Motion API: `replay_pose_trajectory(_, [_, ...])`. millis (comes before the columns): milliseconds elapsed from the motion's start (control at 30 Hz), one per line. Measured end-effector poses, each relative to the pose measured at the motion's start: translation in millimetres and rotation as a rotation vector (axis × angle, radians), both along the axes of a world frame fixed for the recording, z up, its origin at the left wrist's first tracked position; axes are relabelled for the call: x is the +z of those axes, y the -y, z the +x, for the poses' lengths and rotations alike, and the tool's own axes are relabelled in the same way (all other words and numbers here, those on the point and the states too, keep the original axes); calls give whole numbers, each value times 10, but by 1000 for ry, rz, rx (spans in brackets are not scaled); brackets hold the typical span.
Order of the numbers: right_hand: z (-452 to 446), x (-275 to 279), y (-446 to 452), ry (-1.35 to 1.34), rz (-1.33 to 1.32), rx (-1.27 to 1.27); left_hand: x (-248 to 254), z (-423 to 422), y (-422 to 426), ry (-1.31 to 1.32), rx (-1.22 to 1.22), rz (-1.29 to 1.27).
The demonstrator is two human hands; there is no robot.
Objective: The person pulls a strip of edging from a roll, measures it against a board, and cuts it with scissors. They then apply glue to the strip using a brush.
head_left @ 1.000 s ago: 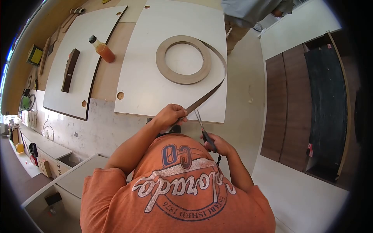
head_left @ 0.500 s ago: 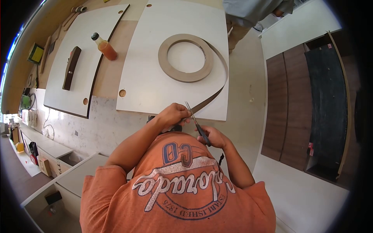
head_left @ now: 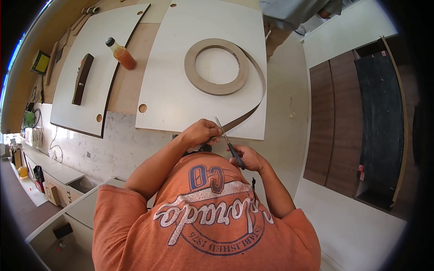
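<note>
My left hand (head_left: 202, 133) pinches the free end of a brown edge banding strip (head_left: 242, 118) at the near edge of a white panel. The strip curves round from a flat roll of edge banding (head_left: 193, 67) lying on that panel. In my right hand (head_left: 247, 158) is a pair of scissors (head_left: 229, 143) with dark handles, its blades pointing up and away from me. The blades cross the strip just right of my left fingers. Whether the strip lies between the blades, I cannot tell.
The white panel (head_left: 172, 49) has round holes near its corners. Left of it stand a bottle of orange liquid (head_left: 124, 58) and a wooden hand plane (head_left: 82, 80), near a second panel (head_left: 101, 40). A person (head_left: 289, 16) stands at the far right. Brown cabinet fronts (head_left: 348, 113) are on the right.
Almost nothing differs. Both hands, the strip and the scissors keep nearly the same place, with only a very slight shift.
</note>
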State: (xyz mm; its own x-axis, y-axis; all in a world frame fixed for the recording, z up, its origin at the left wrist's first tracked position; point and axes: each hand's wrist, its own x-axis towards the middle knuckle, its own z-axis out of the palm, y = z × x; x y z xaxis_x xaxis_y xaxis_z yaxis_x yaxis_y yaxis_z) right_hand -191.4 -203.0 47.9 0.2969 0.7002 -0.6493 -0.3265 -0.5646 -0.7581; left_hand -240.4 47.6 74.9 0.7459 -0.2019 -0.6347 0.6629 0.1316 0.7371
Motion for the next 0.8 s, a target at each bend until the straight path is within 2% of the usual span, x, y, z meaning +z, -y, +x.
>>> replay_pose_trajectory(400, [-22,41,-26,63,-94,-18,-221,-29,-15,21,17,-45])
replay_pose_trajectory(500, [8,-48,5,147,-113,90,-160,-35,-7,9,20,-34])
replay_pose_trajectory(800, [-75,-120,29,29,-51,-114,-50,-107,0,1,36,-22])
